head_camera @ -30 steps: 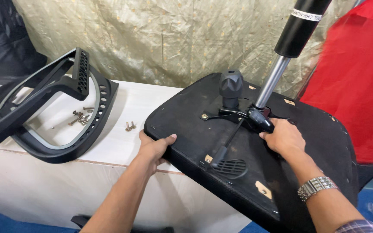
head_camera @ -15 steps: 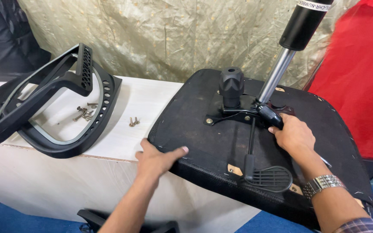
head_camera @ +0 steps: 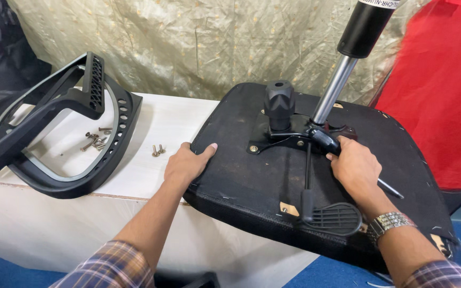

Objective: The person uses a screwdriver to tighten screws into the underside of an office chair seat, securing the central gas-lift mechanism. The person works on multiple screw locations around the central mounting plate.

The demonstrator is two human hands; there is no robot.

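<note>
Two hands: we have both on the upturned seat (head_camera: 252, 181), which lies underside up, part on the table (head_camera: 150, 176) and part hanging past its front edge.
Left hand (head_camera: 188, 165): we grasp the seat's left rim, thumb over the top face, fingers curled under the edge.
Right hand (head_camera: 356, 170): we close it round the mechanism (head_camera: 300, 136) where the gas lift (head_camera: 348, 69) meets the plate; a watch (head_camera: 388, 224) sits on that wrist.
Mechanism: a black knob (head_camera: 279, 104) stands upright on it, and a lever (head_camera: 329, 216) with a ribbed paddle runs toward us.
Frame (head_camera: 60, 133): a black plastic loop lies on the table's left part, well apart from the seat.
Inside the frame: a small heap of screws (head_camera: 94, 141) lies on the tabletop within the loop.
Outside it: two more screws (head_camera: 157, 151) lie between the frame and our left hand.
Change: our left hand has slid up the rim, from the front edge to the left side, and the lever now points more squarely at us; our right hand stays on the mechanism.
</note>
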